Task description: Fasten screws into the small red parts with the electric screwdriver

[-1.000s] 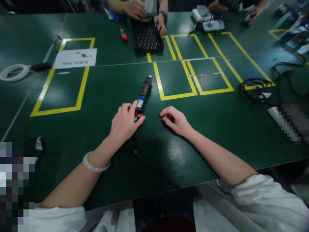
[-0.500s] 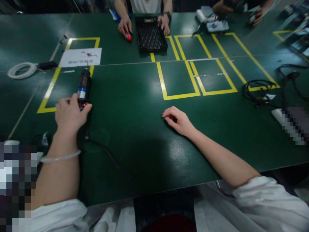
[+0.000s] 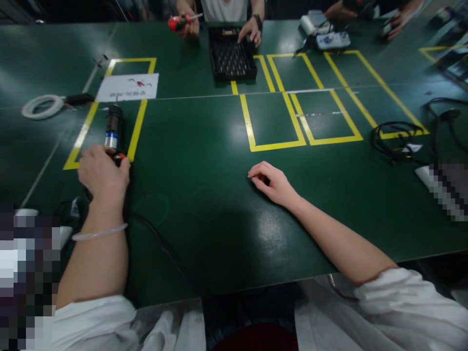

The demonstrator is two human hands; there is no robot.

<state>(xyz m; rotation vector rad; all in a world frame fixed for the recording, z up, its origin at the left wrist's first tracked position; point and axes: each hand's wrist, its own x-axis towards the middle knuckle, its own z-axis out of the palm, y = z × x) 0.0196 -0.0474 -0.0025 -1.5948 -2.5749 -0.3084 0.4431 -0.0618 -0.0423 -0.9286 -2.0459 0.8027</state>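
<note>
My left hand (image 3: 105, 170) is closed around the lower body of a black electric screwdriver (image 3: 114, 122) with a blue and silver band. The tool lies pointing away from me, inside a yellow tape rectangle (image 3: 141, 124) on the left, its bit close to a white printed sheet (image 3: 127, 87). A dark cord (image 3: 157, 236) runs from near my wrist toward the table's front edge. On the green tabletop (image 3: 204, 170), right of centre, rests my right hand (image 3: 272, 183). Its fingers curl in toward the thumb, and whatever is at the fingertips is too small to make out.
Across the table a person's hand lifts a red-handled screwdriver (image 3: 180, 22); the other touches a black tray (image 3: 234, 75). A coiled white cable (image 3: 42, 106) lies far left, a black cable coil (image 3: 397, 139) right. A power strip (image 3: 332, 40) sits at the back, near another person's hands.
My left hand has shifted the electric screwdriver leftward, into the yellow rectangle. My right hand stays put. The person opposite has raised the red screwdriver off the table.
</note>
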